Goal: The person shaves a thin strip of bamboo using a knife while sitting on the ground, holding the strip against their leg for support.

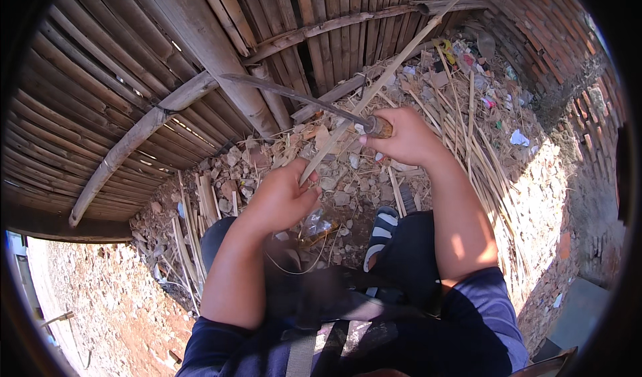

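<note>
My left hand (284,195) is closed around the near end of a long, pale bamboo strip (394,66). The strip slants up and away to the right, its far end near the bamboo wall. In my right hand (404,136) is the wooden handle of a machete (294,95), gripped with the fingers wrapped round it. Its long dark blade points to the left and crosses the strip just ahead of my hands. Whether the edge touches the strip, I cannot tell.
A bamboo-slat wall (100,96) with thick poles rises ahead and left. On the right stands a brick wall (548,49). Split bamboo strips (481,156) lie in a pile right of me, more (184,243) at left. Rubble and litter cover the ground around my sandal (381,235).
</note>
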A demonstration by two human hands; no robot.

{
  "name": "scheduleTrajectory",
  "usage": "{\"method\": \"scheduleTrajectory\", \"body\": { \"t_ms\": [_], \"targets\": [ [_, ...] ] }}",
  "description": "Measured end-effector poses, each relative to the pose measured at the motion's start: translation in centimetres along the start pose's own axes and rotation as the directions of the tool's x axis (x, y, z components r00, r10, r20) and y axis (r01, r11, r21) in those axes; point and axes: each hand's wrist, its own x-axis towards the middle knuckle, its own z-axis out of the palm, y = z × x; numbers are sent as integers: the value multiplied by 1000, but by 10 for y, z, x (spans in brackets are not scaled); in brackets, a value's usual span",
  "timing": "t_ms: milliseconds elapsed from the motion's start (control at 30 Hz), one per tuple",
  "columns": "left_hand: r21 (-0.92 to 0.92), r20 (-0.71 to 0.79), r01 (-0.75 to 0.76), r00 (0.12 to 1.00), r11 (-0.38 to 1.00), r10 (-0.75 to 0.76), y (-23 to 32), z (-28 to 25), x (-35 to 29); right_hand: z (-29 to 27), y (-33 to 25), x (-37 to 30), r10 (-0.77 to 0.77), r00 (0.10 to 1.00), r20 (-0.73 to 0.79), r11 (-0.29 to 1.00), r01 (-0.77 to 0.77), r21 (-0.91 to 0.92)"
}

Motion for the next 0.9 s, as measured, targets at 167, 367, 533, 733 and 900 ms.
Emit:
{"method": "scheduleTrajectory", "body": {
  "t_ms": [167, 367, 533, 733, 900],
  "targets": [
    [70, -3, 45, 999, 997, -45, 5, -4, 5, -12, 26, 0, 48, 988, -147, 973, -13, 230],
    [202, -11, -52, 998, 978, 55, 7, -1, 6, -21, 34, -1, 178, 943, -283, 576, 134, 806],
    [285, -28, -53, 998, 957, 64, 4, 2, 8, -22, 35, -1, 100, 962, -253, 536, 162, 829],
    [374, -31, -2, 999, 928, 14, -5, 1, 9, -16, 30, -1, 22, 976, -215, 525, 172, 834],
    [425, -22, 132, 991, 896, -135, 1, 4, 11, -10, 29, 3, 93, 969, -228, 661, 111, 742]
  ]
}}
